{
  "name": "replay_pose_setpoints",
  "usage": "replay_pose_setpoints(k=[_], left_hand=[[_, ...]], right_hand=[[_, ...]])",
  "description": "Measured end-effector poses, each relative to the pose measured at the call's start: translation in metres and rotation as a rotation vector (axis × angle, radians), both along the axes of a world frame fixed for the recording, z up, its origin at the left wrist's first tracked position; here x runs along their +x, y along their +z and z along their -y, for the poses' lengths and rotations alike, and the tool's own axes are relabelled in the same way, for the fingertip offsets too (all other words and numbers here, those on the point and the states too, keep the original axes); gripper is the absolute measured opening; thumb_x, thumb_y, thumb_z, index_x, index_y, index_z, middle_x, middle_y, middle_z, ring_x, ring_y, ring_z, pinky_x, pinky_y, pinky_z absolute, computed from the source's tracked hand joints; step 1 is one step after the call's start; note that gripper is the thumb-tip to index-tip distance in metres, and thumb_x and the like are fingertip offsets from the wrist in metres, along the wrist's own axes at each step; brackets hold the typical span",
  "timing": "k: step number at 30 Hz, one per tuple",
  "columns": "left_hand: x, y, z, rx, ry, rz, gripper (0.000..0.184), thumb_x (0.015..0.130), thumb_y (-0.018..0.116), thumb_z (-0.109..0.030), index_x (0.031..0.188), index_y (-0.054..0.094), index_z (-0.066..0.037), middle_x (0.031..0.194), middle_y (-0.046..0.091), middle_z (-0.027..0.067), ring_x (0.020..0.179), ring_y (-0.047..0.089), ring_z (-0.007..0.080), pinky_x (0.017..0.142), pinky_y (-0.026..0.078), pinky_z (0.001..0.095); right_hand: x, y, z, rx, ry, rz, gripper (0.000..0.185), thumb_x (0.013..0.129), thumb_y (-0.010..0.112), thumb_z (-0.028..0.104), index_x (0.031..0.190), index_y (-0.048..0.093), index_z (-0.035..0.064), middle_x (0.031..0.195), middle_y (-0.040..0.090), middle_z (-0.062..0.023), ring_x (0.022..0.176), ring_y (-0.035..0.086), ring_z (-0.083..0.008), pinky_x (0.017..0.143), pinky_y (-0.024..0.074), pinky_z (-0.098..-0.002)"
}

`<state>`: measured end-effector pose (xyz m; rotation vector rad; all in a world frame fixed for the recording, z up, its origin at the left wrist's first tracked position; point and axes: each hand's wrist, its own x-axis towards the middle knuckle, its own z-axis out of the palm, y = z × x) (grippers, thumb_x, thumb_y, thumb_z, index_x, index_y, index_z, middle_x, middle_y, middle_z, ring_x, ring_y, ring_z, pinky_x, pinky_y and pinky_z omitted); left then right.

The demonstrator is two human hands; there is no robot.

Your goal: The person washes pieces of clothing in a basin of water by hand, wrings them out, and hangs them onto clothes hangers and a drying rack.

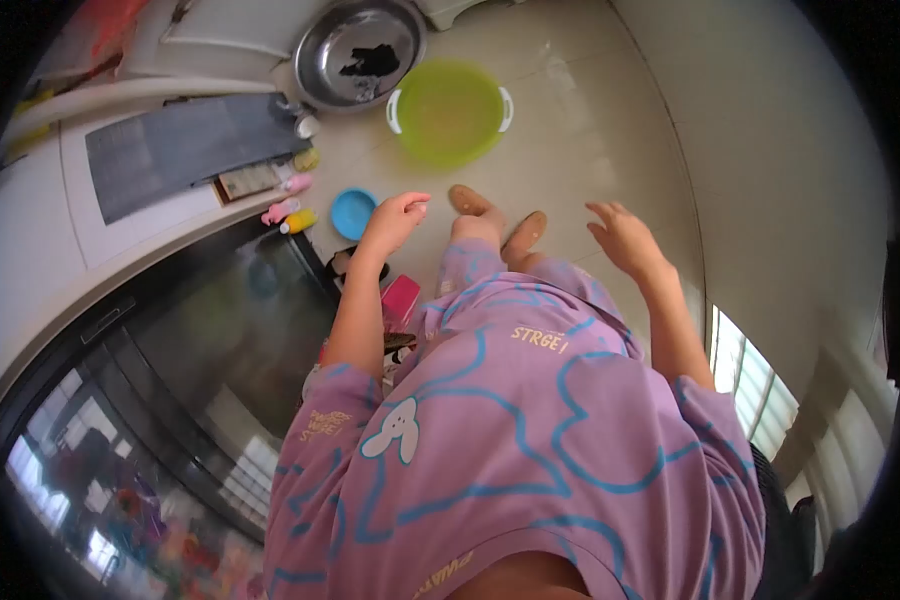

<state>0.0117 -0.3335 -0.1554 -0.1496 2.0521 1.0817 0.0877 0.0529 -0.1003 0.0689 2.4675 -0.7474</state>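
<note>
My left hand (396, 222) hangs in front of me with its fingers curled, close to a small blue basin (354, 214) on the floor; whether anything is inside the fingers is hidden. On the other side, my right hand (625, 238) is held over the tiled floor with fingers apart and nothing in it. Beyond my feet sits a green basin (448, 112) with white handles. Behind it, a metal basin (345, 55) holds a dark wet-looking cloth (374, 61).
Bottles, one yellow (299, 221) and some pink, stand by the dark glossy cabinet (220, 330) at left. A gray mat (200, 150) lies on the white surface. A pink object (400, 301) is beside my leg. A wall (770, 150) runs along the right.
</note>
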Motion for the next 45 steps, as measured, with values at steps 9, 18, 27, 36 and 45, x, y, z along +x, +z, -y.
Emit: replay_pose_setpoints(k=[9,18,27,36,45], left_hand=[[0.008,-0.086,0.055,-0.189,0.106,0.134,0.031,0.09,0.056,-0.021,0.116,0.064,-0.006,0.109,0.068,0.0164,0.102,0.064,0.0289,0.088,0.048,0.0362],[-0.058,-0.263,0.021,-0.246,0.218,0.048,0.037,0.09,0.057,-0.022,0.125,0.058,-0.009,0.126,0.059,0.0155,0.116,0.055,0.0301,0.096,0.045,0.0396],[-0.143,-0.516,0.05,-0.682,0.492,0.024,0.075,0.09,0.054,-0.046,0.143,0.032,0.001,0.143,0.041,0.0227,0.133,0.039,0.0357,0.109,0.027,0.054],[-0.152,-0.591,0.057,-0.53,0.686,-0.294,0.048,0.091,0.059,-0.023,0.129,0.042,0.0,0.106,0.062,0.0271,0.098,0.06,0.0427,0.089,0.046,0.0481],[-0.15,-0.585,0.049,-0.618,0.686,-0.378,0.051,0.091,0.059,-0.027,0.13,0.036,-0.004,0.104,0.063,0.0264,0.092,0.062,0.0436,0.078,0.048,0.0497]], right_hand=[[-0.116,-0.087,0.075,-0.042,0.25,0.095,0.032,0.091,0.055,0.018,0.121,0.059,0.0079,0.117,0.062,-0.0168,0.106,0.059,-0.037,0.089,0.048,-0.0442],[-0.224,-0.29,0.122,-0.124,0.417,0.121,0.027,0.089,0.055,0.016,0.111,0.063,0.0033,0.112,0.063,-0.0201,0.101,0.061,-0.0385,0.089,0.0484,-0.0448],[-0.438,-0.536,0.212,-0.282,0.455,-0.425,0.024,0.088,0.053,0.015,0.105,0.066,0.0052,0.103,0.065,-0.021,0.097,0.061,-0.0392,0.086,0.0494,-0.0457],[-0.592,-0.694,0.305,-0.084,0.947,-0.365,0.04,0.091,0.056,0.03,0.128,0.057,0.0153,0.12,0.063,-0.0156,0.112,0.058,-0.0361,0.097,0.0456,-0.0447],[-0.614,-0.759,0.386,0.129,0.995,-0.11,0.065,0.095,0.042,0.055,0.138,0.046,0.008,0.134,0.054,-0.0172,0.125,0.048,-0.0387,0.105,0.0374,-0.0438]])
